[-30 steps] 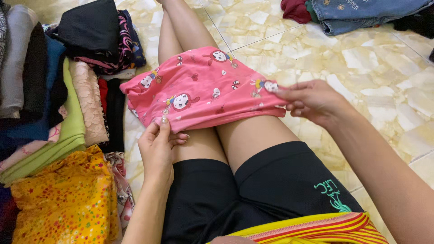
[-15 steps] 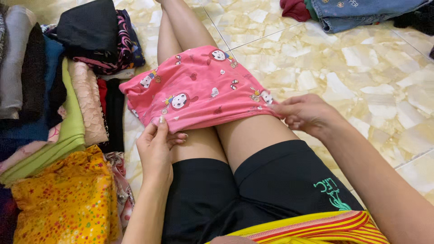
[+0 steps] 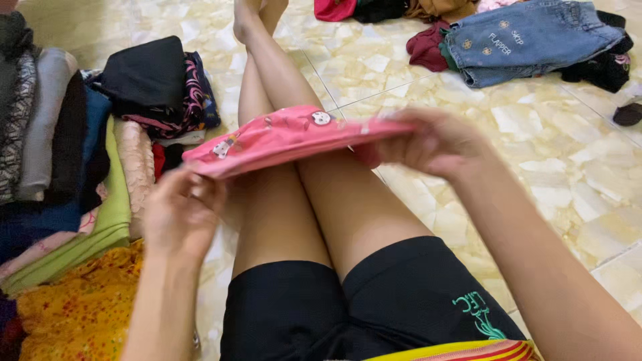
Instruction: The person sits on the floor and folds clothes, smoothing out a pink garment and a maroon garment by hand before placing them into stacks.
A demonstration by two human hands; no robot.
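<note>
Head view: the folded pink garment (image 3: 287, 137) with small cartoon prints is held flat above the person's outstretched legs (image 3: 314, 200), clear of the knees. The left hand (image 3: 180, 210) pinches its near-left end, fingers curled shut; the right hand (image 3: 428, 144) grips its right end, arm bent inward. Folded clothes (image 3: 73, 167) line the floor's (image 3: 568, 180) left edge; jeans (image 3: 528, 40) lie at its far-right corner.

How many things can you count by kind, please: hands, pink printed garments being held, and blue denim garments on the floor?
hands, the left hand and the right hand: 2
pink printed garment, gripped by both hands above the legs: 1
blue denim garment, on the tiled floor at the upper right: 1
Total: 4
</note>
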